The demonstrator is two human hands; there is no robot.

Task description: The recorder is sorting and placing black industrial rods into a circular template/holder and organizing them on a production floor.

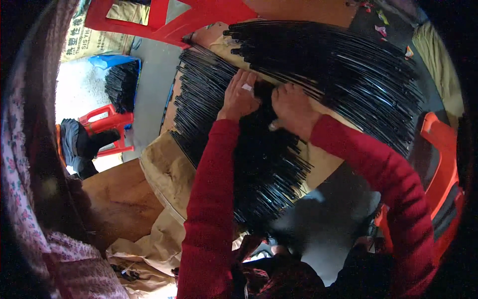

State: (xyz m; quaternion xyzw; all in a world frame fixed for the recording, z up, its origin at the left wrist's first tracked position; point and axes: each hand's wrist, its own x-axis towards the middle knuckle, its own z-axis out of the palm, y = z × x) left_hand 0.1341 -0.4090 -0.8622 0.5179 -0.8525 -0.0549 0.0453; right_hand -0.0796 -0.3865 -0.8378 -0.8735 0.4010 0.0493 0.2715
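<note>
A near pile of thin black rods lies across a surface covered with brown paper, some ends reaching toward me. My left hand, with a white wrap on one finger, rests on the rods with its fingers curled round them. Just to its right, my right hand is bent over the same pile, fingers closed on rods, thumb toward me. Between the hands the rods merge into a dark patch, so single ones cannot be made out. More black rods fan out to the left of my left hand.
Beyond my right hand lies a large bundle of black rods. A red plastic stool stands at the far side, a red chair at right. On the left, a blue-edged container holds dark rods near another red stool. Brown paper covers the near-left corner.
</note>
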